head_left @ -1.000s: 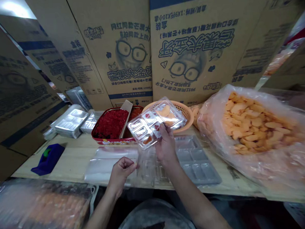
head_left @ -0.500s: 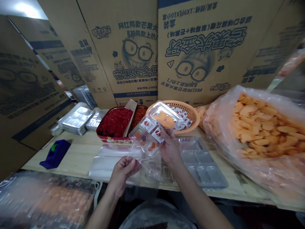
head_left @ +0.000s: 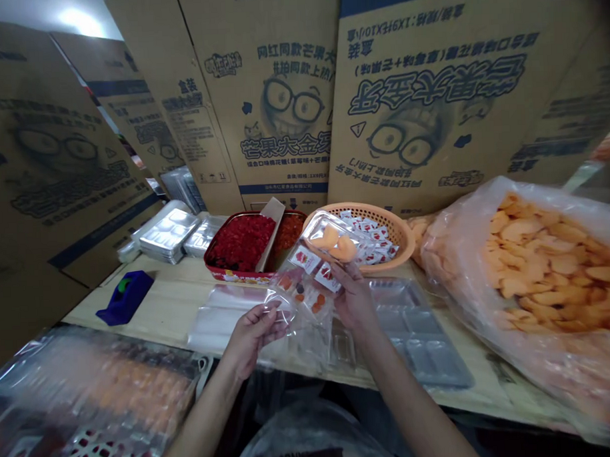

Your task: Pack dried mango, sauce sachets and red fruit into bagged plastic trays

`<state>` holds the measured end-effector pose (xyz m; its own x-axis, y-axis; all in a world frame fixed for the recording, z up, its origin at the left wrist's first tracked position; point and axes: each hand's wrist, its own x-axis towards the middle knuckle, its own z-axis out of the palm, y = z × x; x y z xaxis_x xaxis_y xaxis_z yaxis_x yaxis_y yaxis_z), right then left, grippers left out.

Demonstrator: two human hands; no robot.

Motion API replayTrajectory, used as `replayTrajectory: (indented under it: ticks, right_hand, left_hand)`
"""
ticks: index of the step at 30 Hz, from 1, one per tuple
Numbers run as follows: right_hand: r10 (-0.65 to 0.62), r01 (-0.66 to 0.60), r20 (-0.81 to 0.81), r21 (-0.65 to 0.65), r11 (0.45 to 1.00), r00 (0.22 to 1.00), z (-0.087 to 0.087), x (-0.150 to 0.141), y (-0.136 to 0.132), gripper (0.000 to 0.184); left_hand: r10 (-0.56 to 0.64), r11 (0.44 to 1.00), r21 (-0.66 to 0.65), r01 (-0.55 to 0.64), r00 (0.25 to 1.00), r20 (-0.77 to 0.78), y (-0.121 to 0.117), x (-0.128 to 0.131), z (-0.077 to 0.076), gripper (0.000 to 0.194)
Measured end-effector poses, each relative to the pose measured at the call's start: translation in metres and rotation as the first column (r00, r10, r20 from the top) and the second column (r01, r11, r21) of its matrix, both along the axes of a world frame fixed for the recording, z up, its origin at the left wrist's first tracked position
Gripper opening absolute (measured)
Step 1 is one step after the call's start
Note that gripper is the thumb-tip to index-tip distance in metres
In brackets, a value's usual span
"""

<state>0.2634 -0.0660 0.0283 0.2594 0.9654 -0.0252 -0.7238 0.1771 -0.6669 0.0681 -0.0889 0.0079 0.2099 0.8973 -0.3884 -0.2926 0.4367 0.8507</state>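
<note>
Pale wood table (head_left: 158,313) before cardboard cartons (head_left: 430,97); left grip (head_left: 251,340) pinches a clear bag (head_left: 309,335), right grip (head_left: 355,297) clasps a plastic tray (head_left: 310,288).

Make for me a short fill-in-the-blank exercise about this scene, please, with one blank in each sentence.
The left hand pinches a clear plastic bag at the ____ end of the clear tray. The right hand holds that tray, with the ____ basket behind it. The metal tin holds ____ flakes.

Missing words: left; orange; red.
</note>
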Motion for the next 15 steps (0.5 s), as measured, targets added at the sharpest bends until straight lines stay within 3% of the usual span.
replayTrajectory:
  ticks: [9, 15]
  right_hand:
    - [0.078, -0.079, 0.053, 0.002, 0.997, 0.996, -0.0093, -0.0017, 0.0021, 0.039]
    - [0.077, -0.077, 0.045, 0.001, 0.997, 0.996, -0.0068, -0.0046, 0.0038, 0.035]
  left_hand:
    - [0.031, 0.999, 0.023, -0.032, 0.999, 0.012, -0.0011, -0.0018, -0.0022, 0.034]
    - [0.134, 0.985, 0.11, -0.132, 0.991, -0.014, 0.0047, -0.0042, 0.0002, 0.034]
